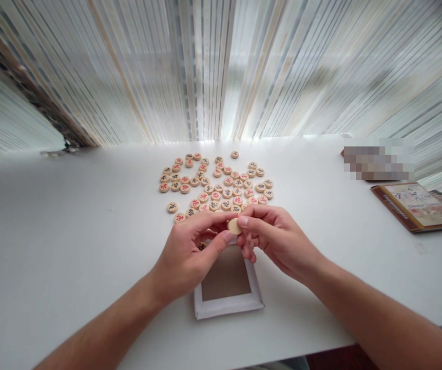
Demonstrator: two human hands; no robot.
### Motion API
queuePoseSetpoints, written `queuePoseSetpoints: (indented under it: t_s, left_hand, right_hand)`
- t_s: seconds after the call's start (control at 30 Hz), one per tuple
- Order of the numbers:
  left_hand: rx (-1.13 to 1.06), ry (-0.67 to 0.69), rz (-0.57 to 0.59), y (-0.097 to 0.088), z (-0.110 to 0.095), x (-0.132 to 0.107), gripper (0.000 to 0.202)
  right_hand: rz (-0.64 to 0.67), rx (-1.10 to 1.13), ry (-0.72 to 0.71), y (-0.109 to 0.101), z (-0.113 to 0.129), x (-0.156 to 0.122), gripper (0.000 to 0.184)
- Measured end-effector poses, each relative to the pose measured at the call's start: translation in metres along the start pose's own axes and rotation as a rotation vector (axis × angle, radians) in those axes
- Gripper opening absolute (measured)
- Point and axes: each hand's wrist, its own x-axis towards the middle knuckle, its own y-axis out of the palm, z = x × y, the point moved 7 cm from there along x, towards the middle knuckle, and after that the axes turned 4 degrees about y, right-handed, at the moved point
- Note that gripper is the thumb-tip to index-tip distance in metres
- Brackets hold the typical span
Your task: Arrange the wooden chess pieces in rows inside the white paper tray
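Both hands meet over the white table (51, 231), pinching one round wooden game piece (234, 226) between their fingertips. My left hand (190, 252) grips it with thumb and forefinger; my right hand (274, 239) holds its other side, fingers curled. Its blank pale face is toward me. Just beneath the hands lies an open shallow white box (226, 303) with a brown cardboard bottom. Beyond the hands, several round wooden pieces (221, 185) marked with red or black characters lie scattered flat on the table.
A brown-edged box lid with a printed picture (417, 206) lies at the table's right side, with a blurred-out object (378, 162) behind it. Striped sheer curtains (221, 67) hang along the far edge. The table's front edge runs close to my forearms.
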Motion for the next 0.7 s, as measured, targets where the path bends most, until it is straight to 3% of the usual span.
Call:
queuePoseSetpoints:
  t_s: [0.33, 0.7]
  left_hand:
    - [-0.16, -0.065, -0.014, 0.0024, -0.0025, 0.0072, 0.025]
    - [0.153, 0.123, 0.034, 0.0005, -0.0072, 0.002, 0.033]
  right_hand:
    - [0.05, 0.014, -0.015, 0.0052, 0.0007, -0.0005, 0.028]
    - [-0.031, -0.087, 0.024, -0.0027, -0.0024, -0.0011, 0.038]
